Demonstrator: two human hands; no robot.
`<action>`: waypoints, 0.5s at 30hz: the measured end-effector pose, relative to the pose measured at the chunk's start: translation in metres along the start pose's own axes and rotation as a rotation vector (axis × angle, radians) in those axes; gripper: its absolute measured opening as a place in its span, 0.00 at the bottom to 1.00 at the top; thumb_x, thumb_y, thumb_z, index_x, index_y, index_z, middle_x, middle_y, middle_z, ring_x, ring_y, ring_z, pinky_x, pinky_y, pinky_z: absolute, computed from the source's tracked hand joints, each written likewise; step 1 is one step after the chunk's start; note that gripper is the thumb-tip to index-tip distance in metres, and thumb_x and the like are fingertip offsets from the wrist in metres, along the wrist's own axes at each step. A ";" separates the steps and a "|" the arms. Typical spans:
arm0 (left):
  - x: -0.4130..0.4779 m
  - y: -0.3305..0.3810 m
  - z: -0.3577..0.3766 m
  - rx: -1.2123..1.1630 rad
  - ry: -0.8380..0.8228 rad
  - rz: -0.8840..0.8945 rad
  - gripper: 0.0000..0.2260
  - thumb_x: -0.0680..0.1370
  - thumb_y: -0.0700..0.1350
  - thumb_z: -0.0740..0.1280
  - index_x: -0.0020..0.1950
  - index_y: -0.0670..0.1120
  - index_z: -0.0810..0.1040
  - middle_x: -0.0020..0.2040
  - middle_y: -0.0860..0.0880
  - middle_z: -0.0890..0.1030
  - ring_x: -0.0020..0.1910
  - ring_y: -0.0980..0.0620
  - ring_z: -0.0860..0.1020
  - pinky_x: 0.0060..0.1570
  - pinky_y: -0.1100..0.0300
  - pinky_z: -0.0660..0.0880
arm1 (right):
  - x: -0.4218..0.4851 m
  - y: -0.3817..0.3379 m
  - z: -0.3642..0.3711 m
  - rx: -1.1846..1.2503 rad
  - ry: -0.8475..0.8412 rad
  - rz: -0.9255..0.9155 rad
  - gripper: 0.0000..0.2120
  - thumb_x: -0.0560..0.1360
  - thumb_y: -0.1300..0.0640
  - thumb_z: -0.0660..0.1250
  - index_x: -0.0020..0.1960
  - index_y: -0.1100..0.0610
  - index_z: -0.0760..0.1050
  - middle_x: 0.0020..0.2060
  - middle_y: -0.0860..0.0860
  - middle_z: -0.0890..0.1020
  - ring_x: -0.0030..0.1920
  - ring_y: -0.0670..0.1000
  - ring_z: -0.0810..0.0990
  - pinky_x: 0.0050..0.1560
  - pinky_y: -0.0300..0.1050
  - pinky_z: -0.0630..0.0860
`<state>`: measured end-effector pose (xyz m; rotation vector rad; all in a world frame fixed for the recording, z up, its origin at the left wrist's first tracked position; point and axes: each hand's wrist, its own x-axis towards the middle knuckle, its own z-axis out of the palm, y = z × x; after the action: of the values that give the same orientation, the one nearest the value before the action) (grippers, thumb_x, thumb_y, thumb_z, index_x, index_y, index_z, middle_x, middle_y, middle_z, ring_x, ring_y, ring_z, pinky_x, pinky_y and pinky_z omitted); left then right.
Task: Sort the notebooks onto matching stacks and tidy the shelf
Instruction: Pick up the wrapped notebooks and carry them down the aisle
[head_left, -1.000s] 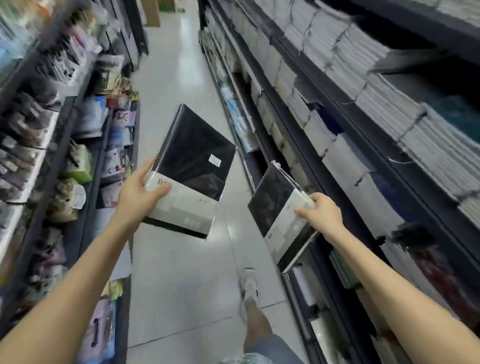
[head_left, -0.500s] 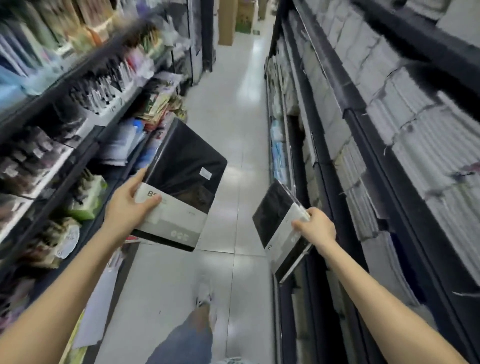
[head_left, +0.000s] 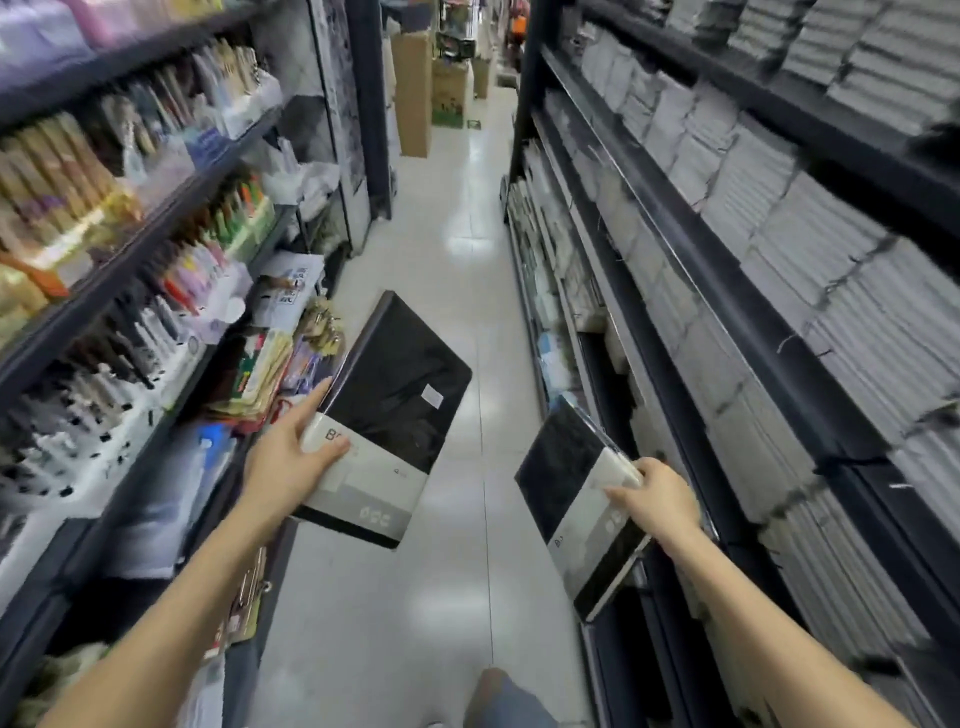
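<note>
Since half a second ago both hands have sunk a little lower in the view, and the camera now looks farther down the aisle, while each hand keeps the grip it had. The left hand (head_left: 288, 457) holds a black notebook (head_left: 387, 410) by its near left corner, with the thumb laid across the white band on the cover, the forefinger stretched along the spine edge and the other fingers hidden beneath. That notebook is tilted in mid-air over the floor (head_left: 457, 234) and shows a small pale label on its black part. The right hand (head_left: 657, 499) grips a second notebook (head_left: 566, 478) of the same black-and-white design, fingers curled over the edge of its white band. It hangs slanted just beside the dark shelf (head_left: 727, 270) on the right, and I cannot tell whether its lower corner touches the shelf. That shelf carries tightly packed notebook stacks (head_left: 779, 208), their pale page edges facing the aisle on several levels. Across the aisle, the left shelving (head_left: 130, 249) holds pens (head_left: 197, 275) and other blurred stationery. Tall cardboard boxes (head_left: 413, 88) stand at the far end, and the person's knee (head_left: 498, 696) shows at the bottom edge.
</note>
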<state>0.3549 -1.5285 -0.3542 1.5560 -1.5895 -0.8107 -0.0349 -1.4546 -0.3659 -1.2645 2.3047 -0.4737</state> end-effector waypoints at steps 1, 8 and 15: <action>0.030 0.002 0.005 -0.012 -0.012 -0.001 0.32 0.70 0.44 0.75 0.71 0.58 0.68 0.62 0.55 0.75 0.62 0.56 0.73 0.59 0.59 0.68 | 0.022 -0.013 -0.001 0.013 0.010 0.008 0.09 0.70 0.51 0.71 0.45 0.54 0.74 0.39 0.49 0.80 0.40 0.53 0.77 0.35 0.45 0.66; 0.254 0.018 0.046 -0.071 -0.115 0.090 0.31 0.69 0.49 0.74 0.71 0.58 0.69 0.68 0.54 0.74 0.68 0.56 0.70 0.69 0.53 0.66 | 0.220 -0.108 -0.005 -0.074 0.055 -0.080 0.09 0.69 0.50 0.70 0.44 0.55 0.75 0.37 0.50 0.81 0.40 0.53 0.79 0.34 0.44 0.68; 0.456 0.064 0.072 0.028 -0.021 0.137 0.29 0.71 0.41 0.74 0.70 0.55 0.70 0.61 0.56 0.74 0.62 0.55 0.71 0.60 0.61 0.65 | 0.410 -0.209 -0.028 -0.075 0.058 -0.099 0.11 0.70 0.49 0.70 0.45 0.55 0.74 0.39 0.50 0.80 0.41 0.53 0.79 0.32 0.44 0.65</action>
<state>0.2720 -1.9839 -0.2988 1.4445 -1.7083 -0.7352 -0.0968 -1.9098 -0.3327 -1.4233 2.3355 -0.4665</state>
